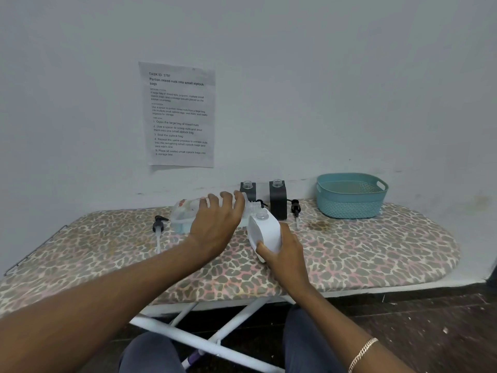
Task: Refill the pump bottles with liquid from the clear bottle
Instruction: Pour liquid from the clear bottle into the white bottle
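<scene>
Right hand [282, 249] nearest, fingers clamped round white pump bottle [265, 230], tilted so its open neck meets clear bottle [183, 214]. Left hand [215, 224] fingers curled over that bottle, tipping it sideways, likely to pour. Black pump bottles [278, 200] uncapped behind, probably awaiting refill.

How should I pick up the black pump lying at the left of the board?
Pinch the black pump with white dip tube at its black collar, from above: it lies flat, and the thin tube looks too bendy to grip.
</scene>
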